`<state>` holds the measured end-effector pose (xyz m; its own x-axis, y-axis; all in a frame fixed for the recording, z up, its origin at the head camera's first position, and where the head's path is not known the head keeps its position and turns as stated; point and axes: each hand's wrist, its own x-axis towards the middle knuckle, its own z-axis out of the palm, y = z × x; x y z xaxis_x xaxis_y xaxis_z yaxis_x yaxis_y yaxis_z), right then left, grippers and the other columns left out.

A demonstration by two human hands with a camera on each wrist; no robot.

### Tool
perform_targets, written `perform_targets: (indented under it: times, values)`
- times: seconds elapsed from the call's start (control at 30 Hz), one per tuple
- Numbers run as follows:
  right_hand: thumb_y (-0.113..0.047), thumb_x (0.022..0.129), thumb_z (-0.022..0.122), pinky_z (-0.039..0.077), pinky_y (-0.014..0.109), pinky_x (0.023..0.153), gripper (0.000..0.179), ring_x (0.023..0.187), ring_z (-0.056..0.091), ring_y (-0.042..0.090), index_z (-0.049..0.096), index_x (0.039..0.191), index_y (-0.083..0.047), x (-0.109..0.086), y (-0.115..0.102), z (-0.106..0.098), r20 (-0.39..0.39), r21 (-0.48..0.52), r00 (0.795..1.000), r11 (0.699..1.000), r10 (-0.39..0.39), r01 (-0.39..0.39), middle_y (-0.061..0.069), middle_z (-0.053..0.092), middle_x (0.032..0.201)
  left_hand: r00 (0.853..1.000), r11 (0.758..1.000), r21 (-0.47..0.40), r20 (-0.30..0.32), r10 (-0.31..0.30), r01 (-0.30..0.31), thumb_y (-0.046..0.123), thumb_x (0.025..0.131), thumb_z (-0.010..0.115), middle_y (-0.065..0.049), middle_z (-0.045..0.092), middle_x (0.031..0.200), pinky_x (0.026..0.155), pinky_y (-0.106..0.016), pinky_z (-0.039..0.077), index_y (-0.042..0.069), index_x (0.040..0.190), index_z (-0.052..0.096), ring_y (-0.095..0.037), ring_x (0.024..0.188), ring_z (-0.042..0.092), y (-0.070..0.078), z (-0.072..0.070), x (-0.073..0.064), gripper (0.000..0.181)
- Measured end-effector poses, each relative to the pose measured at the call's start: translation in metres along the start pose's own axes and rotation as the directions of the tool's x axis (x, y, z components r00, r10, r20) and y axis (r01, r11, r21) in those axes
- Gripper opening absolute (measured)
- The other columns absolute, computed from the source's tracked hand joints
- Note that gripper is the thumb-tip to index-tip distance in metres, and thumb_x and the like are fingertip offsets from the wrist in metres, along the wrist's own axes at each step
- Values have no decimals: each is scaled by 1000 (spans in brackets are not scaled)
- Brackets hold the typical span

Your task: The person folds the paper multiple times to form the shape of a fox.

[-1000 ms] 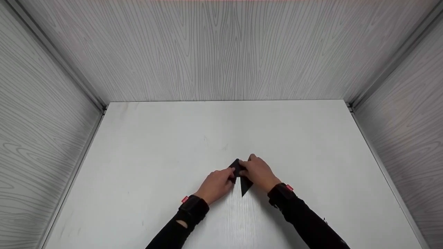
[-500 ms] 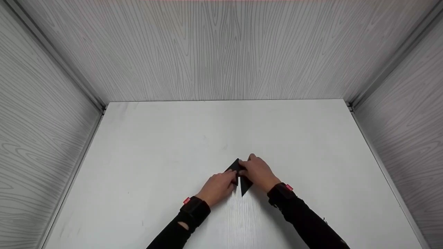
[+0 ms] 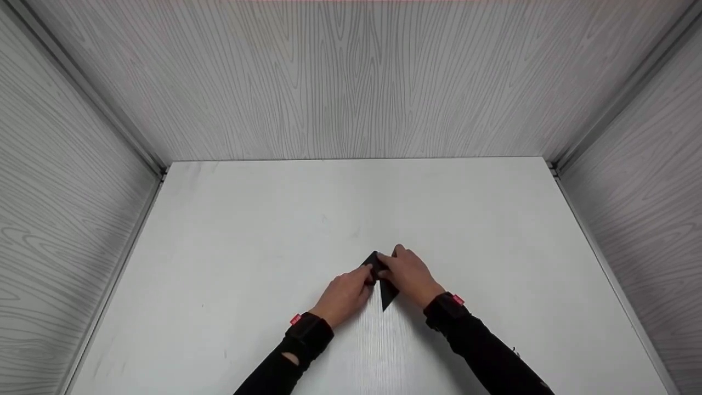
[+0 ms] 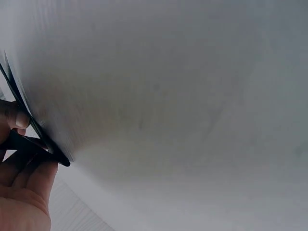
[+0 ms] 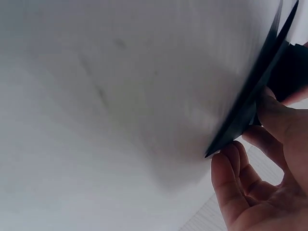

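A small piece of folded black paper [image 3: 389, 296] is held between both hands near the middle of the white table. One pointed flap hangs down below the right hand. My left hand [image 3: 344, 292] pinches the paper's left part, and its fingers cover much of that side. On the other side, my right hand [image 3: 410, 276] grips near the top corner with thumb and fingers. Seen edge-on in the right wrist view, the folded paper [image 5: 248, 103] shows thin layers ending in sharp points. The left wrist view catches the paper [image 4: 58, 158] only at its left edge.
The white tabletop [image 3: 247, 230] spreads around the hands. A grey wood-grain panel [image 3: 351, 82] rises behind it, with similar side panels at left [image 3: 60, 219] and right [image 3: 641, 208].
The left part of the paper showed wider half a second ago; now less of it shows beside the left fingers, which have shifted slightly up. The right hand has barely moved.
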<state>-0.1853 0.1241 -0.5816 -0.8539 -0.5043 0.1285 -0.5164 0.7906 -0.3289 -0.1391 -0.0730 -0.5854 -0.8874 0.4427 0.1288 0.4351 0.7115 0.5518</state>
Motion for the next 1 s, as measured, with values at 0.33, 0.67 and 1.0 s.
perform_targets:
  times: [0.33,0.67,1.0]
  values:
    - [-18,96,76,50,41,66,35,72,56,27,74,131,-10,1,-1,-2,-4,-31,1000,999,-15,15,15,59,89,998,998,-39,-32,-57,56,10,105,58,-10,76,96,70,-29,53,9,109,53,-13,78,67,-1,-4,1,7]
    - [-17,97,75,49,40,67,23,71,53,25,74,119,-9,10,-6,-9,103,9,994,999,41,-43,17,59,88,1000,1000,13,0,-17,17,13,107,57,-11,73,86,61,-26,44,8,107,53,-10,67,53,-2,-3,0,7]
    - [-18,97,75,49,41,70,30,76,54,26,74,127,-11,10,-3,-9,142,49,987,995,77,-84,18,61,92,1000,999,39,29,-10,9,15,109,56,-12,76,93,62,-27,49,8,112,55,-16,73,68,-1,2,-3,8]
